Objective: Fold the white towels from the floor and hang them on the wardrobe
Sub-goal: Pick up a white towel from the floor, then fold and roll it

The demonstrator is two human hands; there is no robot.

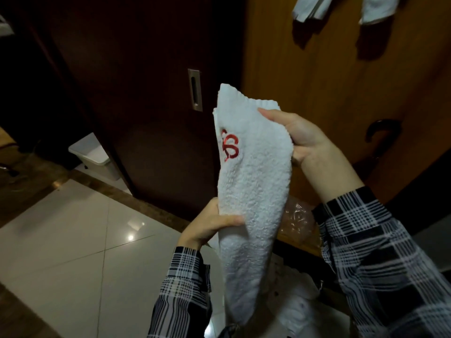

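A white terry towel (253, 181) with a red embroidered mark hangs folded lengthwise in front of me. My right hand (302, 137) grips its upper right edge, thumb on the front. My left hand (210, 223) pinches its left edge lower down. Two white towels (310, 7) (377, 8) hang at the top of the light wooden wardrobe door (341, 81). More white cloth (300, 303) lies on the floor beneath the held towel, partly hidden by it.
A dark sliding door (146, 106) with a metal recessed handle (195, 90) stands left of the wardrobe. A white bin (95, 157) sits by its base. A dark curved handle (380, 135) is on the wardrobe door. A crumpled clear plastic bag (297, 220) lies below. Glossy white tiles (73, 240) cover the floor.
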